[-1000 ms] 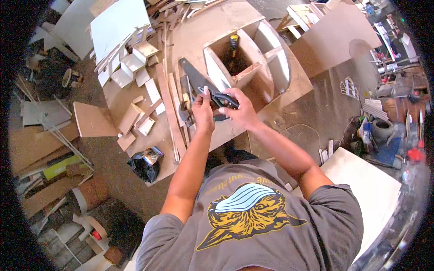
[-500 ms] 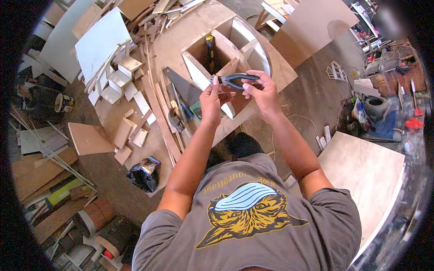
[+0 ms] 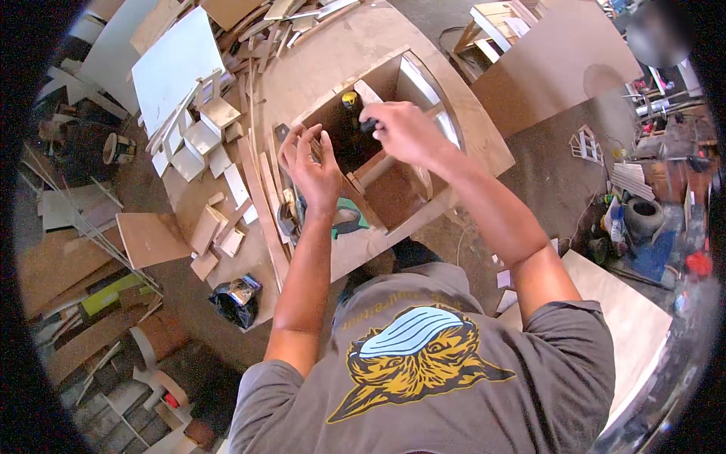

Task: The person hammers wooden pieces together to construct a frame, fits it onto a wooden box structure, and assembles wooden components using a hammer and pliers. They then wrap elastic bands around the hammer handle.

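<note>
My right hand (image 3: 408, 132) is closed around the dark handles of the pliers (image 3: 368, 125), whose jaws I cannot make out. It hangs over a wooden cabinet frame (image 3: 397, 198) divided into compartments. Left of it, my left hand (image 3: 311, 170) is raised with the fingers bent and apart; nothing shows clearly between them. A yellow-and-black tool (image 3: 349, 99) is inside the frame, partly in shadow. Below my left hand, a handsaw's green handle (image 3: 350, 204) lies beside the frame, its blade mostly hidden. A metal-and-wood hand tool (image 3: 288, 216) lies by my left wrist.
The frame rests on a large wooden worktable (image 3: 325, 53). Offcuts (image 3: 219, 219) and long strips (image 3: 261, 197) cover its left side, with a white panel (image 3: 178, 64) behind. A black plastic bag (image 3: 236, 303) sits at the near corner. A brown board (image 3: 560, 60) leans at the right.
My hands have separated. The right moved up and left over the frame with the pliers; the left moved left, away from their jaws. The view has shifted, and the frame appears turned.
</note>
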`<state>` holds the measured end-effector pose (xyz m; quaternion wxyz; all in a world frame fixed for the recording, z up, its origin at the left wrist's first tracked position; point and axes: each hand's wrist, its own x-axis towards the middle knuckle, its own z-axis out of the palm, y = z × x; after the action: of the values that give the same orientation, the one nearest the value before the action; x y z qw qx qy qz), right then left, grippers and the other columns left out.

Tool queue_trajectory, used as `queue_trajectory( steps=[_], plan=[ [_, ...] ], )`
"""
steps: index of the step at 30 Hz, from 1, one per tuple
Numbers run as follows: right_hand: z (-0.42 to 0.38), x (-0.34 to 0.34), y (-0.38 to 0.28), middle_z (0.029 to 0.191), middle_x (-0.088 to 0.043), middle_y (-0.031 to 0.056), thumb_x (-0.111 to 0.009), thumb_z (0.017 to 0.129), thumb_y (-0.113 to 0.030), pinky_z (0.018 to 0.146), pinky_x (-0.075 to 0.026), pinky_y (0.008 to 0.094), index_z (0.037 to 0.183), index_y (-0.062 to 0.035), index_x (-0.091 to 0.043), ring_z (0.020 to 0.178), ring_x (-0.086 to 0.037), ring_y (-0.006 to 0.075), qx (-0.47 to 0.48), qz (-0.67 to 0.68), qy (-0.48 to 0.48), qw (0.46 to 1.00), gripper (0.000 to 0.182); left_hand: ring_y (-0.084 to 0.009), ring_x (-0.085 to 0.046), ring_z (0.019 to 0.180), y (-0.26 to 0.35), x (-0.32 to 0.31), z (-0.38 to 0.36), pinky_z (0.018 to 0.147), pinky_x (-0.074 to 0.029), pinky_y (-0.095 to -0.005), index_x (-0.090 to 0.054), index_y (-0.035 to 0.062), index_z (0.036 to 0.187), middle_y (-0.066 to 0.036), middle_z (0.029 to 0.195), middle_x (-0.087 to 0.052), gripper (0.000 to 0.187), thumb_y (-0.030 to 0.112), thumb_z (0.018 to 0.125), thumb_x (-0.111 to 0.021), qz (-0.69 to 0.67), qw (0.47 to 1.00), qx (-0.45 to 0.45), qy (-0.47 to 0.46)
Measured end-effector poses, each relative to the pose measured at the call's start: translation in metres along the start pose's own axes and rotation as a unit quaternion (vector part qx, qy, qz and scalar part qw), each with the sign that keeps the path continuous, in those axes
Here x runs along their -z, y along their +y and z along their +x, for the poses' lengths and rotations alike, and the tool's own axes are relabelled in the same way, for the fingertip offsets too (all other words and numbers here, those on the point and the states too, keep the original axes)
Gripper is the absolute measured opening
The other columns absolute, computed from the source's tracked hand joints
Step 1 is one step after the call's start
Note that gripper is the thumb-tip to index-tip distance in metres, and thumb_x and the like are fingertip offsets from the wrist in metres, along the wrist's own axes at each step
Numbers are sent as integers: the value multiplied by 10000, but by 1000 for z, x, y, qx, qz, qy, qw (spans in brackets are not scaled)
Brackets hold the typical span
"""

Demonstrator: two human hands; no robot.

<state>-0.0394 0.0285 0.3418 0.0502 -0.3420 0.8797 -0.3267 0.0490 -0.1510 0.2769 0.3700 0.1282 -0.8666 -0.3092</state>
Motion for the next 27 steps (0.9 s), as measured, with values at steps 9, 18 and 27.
queue_trajectory(
  steps=[9,18,27],
  plan=[
    [49,-49,-1,948,-752,229,-587,904,-86,786,-619,481,946,-6,-782,929,-756,366,5,-201,-216,956,215,-361,-513,1182,-8,-23,-9,1016,-415,-463,-735,101,1088,-159,1301,-549,202,38,898,-706,-78,994,77,20],
    [55,-81,16,950,-747,217,-565,914,-90,787,-614,500,915,-42,-780,917,-749,372,-11,-200,-193,960,220,-387,-510,1263,-13,-4,-22,1066,-422,-457,-703,97,1214,-196,1410,-545,274,81,941,-690,-58,998,21,-2],
    [-10,-95,-98,894,-682,132,-665,874,-127,688,-570,451,1000,-89,-680,811,-697,355,105,8,97,990,133,-415,-512,1276,-128,78,-132,1092,-404,-507,-579,56,1351,-241,1424,-479,465,219,939,-718,19,988,125,-86]
  ],
)
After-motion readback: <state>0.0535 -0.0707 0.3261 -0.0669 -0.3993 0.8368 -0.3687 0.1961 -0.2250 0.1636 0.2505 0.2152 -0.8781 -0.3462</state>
